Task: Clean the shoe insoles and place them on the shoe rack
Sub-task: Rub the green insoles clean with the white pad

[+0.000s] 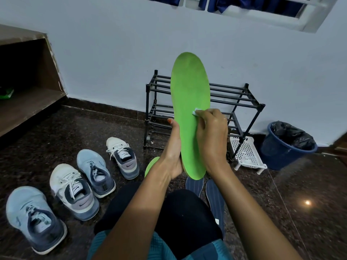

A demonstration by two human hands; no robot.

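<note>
One bright green insole (189,102) stands upright in your grip: your left hand (173,152) cups its heel edge, and your right hand (212,136) pinches a white wipe (196,111) against its face. You have a second green insole (151,166) and two navy insoles (214,199) on the dark stone floor (281,194) by your knees, four shoes (90,173) at its left, and a black rack (234,102), white tray (247,154) and blue bin (285,145) along the pale wall.
</note>
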